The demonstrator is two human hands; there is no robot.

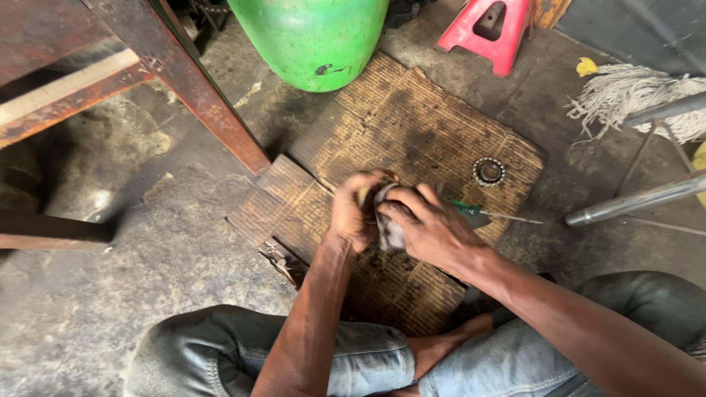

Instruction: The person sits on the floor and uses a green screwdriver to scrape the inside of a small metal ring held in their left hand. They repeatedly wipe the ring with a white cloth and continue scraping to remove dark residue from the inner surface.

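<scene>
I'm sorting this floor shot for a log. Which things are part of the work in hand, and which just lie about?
In hand:
left hand gripping a round part, mostly hidden
right hand pressing a grey rag on it
cardboard sheet underneath

Lying about:
bearing ring
green-handled screwdriver
green cylinder
red stool
mop head

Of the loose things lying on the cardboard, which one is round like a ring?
The metal bearing ring, alone on the cardboard beyond the right hand. The green-handled screwdriver beside that hand is long and thin instead.
</scene>
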